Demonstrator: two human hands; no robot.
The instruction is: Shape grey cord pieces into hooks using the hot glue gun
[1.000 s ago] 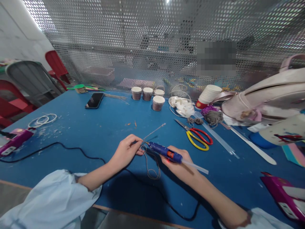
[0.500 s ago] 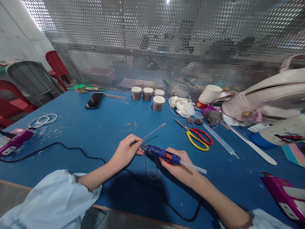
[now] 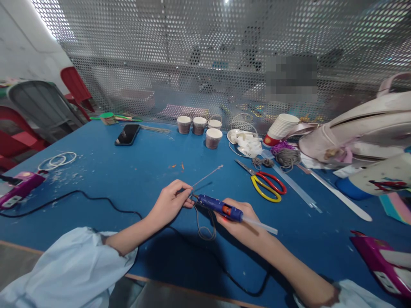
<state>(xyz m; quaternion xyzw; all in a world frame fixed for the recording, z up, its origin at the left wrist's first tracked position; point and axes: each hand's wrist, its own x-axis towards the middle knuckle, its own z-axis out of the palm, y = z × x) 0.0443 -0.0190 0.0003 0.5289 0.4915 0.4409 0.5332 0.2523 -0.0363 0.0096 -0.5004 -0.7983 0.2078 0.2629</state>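
My left hand (image 3: 175, 196) pinches a thin wire (image 3: 207, 176) wrapped in greyish yarn, its far end pointing up and to the right. A loose loop of grey yarn (image 3: 206, 236) hangs below the fingers onto the blue table. My right hand (image 3: 239, 220) is wrapped round a blue hot glue gun (image 3: 218, 206), whose nozzle meets the wire at my left fingertips. A clear glue stick (image 3: 260, 224) sticks out of its back end. Whether glue is coming out is too small to tell.
Red-and-yellow scissors (image 3: 265, 184) lie right of my hands. Behind are several small cups (image 3: 213, 139), a paper cup stack (image 3: 282, 126), grey yarn (image 3: 289, 157) and a phone (image 3: 127, 134). A black cord (image 3: 111, 205) crosses the table; purple power strips (image 3: 380, 261) flank it.
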